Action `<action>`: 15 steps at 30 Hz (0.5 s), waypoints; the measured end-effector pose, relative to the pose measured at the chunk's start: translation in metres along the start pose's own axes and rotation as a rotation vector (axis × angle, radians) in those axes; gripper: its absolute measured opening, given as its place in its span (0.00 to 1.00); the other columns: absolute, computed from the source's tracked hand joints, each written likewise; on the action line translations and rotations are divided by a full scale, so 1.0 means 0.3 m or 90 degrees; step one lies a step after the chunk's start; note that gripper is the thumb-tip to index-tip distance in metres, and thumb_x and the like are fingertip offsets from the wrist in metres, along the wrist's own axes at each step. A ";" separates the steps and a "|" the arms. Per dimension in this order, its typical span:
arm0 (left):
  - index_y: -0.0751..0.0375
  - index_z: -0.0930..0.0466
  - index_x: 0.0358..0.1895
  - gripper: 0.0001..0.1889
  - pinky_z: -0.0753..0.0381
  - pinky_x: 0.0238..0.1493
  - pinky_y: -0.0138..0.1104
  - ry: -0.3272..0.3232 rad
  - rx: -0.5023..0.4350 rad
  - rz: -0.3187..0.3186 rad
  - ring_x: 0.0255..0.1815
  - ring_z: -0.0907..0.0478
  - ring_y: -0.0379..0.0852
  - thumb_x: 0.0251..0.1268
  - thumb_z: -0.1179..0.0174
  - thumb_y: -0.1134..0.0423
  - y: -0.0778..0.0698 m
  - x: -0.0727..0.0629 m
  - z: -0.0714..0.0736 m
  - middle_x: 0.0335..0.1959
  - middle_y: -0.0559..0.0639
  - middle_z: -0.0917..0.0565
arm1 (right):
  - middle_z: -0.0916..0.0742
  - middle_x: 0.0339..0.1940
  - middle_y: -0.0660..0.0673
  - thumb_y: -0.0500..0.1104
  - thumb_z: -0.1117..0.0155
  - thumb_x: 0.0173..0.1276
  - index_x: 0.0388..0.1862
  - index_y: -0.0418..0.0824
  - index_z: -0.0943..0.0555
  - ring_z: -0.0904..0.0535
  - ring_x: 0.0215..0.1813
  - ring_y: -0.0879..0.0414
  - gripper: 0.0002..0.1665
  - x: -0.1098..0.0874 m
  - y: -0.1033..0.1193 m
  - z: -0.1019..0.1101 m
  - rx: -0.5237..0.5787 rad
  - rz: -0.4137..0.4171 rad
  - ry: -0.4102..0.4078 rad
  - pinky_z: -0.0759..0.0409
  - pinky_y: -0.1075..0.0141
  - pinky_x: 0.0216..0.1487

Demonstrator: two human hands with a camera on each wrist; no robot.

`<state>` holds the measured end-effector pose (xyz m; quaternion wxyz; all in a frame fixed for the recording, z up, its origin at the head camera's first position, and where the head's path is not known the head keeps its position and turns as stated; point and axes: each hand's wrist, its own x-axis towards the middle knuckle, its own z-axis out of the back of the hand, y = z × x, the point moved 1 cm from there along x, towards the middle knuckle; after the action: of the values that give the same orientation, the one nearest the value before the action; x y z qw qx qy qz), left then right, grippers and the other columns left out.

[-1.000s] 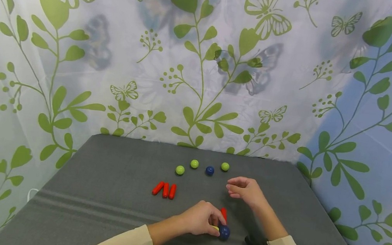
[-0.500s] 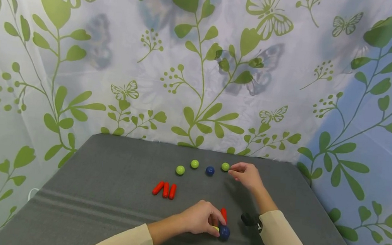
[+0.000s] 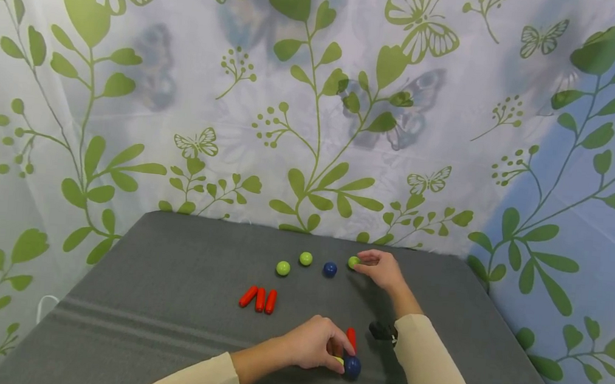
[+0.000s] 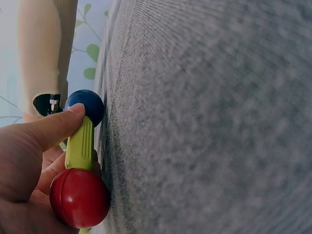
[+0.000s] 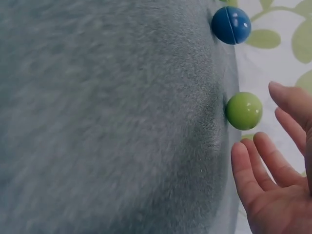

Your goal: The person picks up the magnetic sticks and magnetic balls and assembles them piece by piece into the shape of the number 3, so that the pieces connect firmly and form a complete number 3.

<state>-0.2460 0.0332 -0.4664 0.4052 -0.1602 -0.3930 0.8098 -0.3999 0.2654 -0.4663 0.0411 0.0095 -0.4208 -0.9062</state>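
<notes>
My left hand [image 3: 313, 342] pinches a ball-and-rod construction toy low over the front of the table. In the left wrist view its ribbed yellow-green rod [image 4: 79, 146] joins a blue ball [image 4: 87, 106] to a shiny red ball [image 4: 80, 197], and the thumb lies where rod and blue ball meet. The head view shows a red rod [image 3: 351, 339] just behind that blue ball, while the fingers hide most of the rest. Toward the back, my right hand [image 3: 382, 270] reaches to a green ball [image 3: 353, 262]; its fingers are spread, with a gap to the ball in the right wrist view.
Left of the green ball sit another blue ball [image 3: 330, 269] and two more green balls, one farther back [image 3: 306, 258] and one nearer [image 3: 282, 268]. Three red rods [image 3: 260, 299] lie side by side left of centre. A patterned curtain [image 3: 315, 107] hangs behind the grey table [image 3: 167, 289].
My right hand has moved back and slightly left, from above mid-table to the rightmost green ball. The left hand keeps its grip on the toy in the same place.
</notes>
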 end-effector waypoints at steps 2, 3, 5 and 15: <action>0.53 0.09 0.46 0.13 0.21 0.31 0.21 -0.003 0.005 -0.002 0.25 0.22 0.24 0.57 0.23 0.65 0.000 -0.001 -0.003 0.29 0.43 0.11 | 0.16 0.64 0.36 0.46 0.27 0.69 0.61 0.40 0.17 0.19 0.64 0.40 0.24 0.004 -0.003 -0.008 0.025 -0.014 0.013 0.17 0.50 0.58; 0.53 0.09 0.45 0.13 0.21 0.31 0.21 -0.004 0.006 -0.002 0.25 0.22 0.24 0.56 0.23 0.65 0.001 -0.001 -0.005 0.29 0.43 0.11 | 0.17 0.65 0.35 0.46 0.28 0.69 0.63 0.39 0.18 0.20 0.65 0.40 0.25 0.006 -0.005 -0.012 0.032 -0.017 0.020 0.17 0.50 0.59; 0.53 0.09 0.45 0.13 0.21 0.31 0.21 -0.007 0.010 -0.003 0.25 0.22 0.24 0.56 0.23 0.65 0.001 -0.001 -0.008 0.29 0.42 0.11 | 0.19 0.67 0.35 0.45 0.28 0.70 0.65 0.39 0.20 0.21 0.67 0.39 0.27 0.010 -0.011 -0.020 0.043 -0.027 0.028 0.19 0.48 0.61; 0.52 0.09 0.46 0.13 0.21 0.32 0.20 -0.007 0.018 -0.008 0.26 0.22 0.23 0.56 0.23 0.64 0.006 0.004 -0.012 0.29 0.41 0.10 | 0.17 0.65 0.35 0.41 0.29 0.70 0.66 0.39 0.20 0.21 0.67 0.39 0.27 0.027 -0.038 -0.040 0.050 -0.025 0.005 0.21 0.46 0.63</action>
<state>-0.2456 0.0354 -0.4701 0.4103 -0.1478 -0.3847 0.8135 -0.4080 0.2630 -0.4825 0.0242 0.0229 -0.4559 -0.8894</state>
